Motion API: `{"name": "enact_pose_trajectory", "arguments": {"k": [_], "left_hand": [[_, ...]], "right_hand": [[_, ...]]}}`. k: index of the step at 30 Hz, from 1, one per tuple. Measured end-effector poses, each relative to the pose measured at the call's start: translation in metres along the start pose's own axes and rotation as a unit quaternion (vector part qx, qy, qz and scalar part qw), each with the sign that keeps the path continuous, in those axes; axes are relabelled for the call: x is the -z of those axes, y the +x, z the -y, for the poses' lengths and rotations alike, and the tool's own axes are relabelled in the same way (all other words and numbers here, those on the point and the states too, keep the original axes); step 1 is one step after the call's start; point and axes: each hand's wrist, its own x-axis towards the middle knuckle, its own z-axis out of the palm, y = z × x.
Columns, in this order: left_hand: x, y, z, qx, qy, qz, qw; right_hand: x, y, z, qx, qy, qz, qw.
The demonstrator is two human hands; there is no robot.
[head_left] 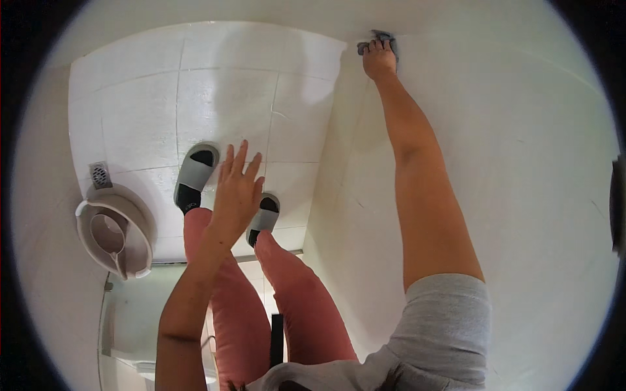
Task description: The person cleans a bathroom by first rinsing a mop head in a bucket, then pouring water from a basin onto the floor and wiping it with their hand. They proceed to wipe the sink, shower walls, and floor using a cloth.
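My right arm stretches far forward, and my right hand (pixel 378 60) presses a dark grey cloth (pixel 390 40) against the pale wall (pixel 469 98) near the far corner. Its fingers are bent over the bunched cloth. My left hand (pixel 238 186) hangs in the air over the floor, above and between my two slippered feet. Its fingers are spread and nothing is in them. The grey slippers (pixel 195 173) stand on the white tiles below.
A beige basin (pixel 140 225) with a dipper (pixel 107 233) in it sits on the left. Beside it is a floor drain (pixel 100 174). White tiled floor (pixel 228 98) runs to the far wall. Behind my feet lies a threshold (pixel 293 253), with a glass panel (pixel 140 306) at lower left.
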Motion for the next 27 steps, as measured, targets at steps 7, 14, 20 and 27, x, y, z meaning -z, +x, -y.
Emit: {"name": "enact_pose_trajectory", "arguments": {"k": [7, 14, 20, 27], "left_hand": [[-0.054, -0.029, 0.025, 0.024, 0.020, -0.012, 0.999], [-0.004, -0.073, -0.077, 0.028, 0.016, -0.031, 0.999], [0.026, -0.118, -0.123, 0.039, -0.019, -0.057, 0.997], [0.014, -0.158, -0.110, 0.056, -0.033, -0.074, 0.995]], "right_hand": [[-0.093, -0.106, 0.186, 0.182, 0.063, 0.192, 0.962], [-0.047, -0.249, 0.185, 0.211, 0.093, 0.251, 0.940], [0.106, -0.108, -0.054, -0.002, -0.085, 0.008, 0.996], [0.155, -0.122, -0.035, 0.014, -0.050, 0.047, 0.998]]}}
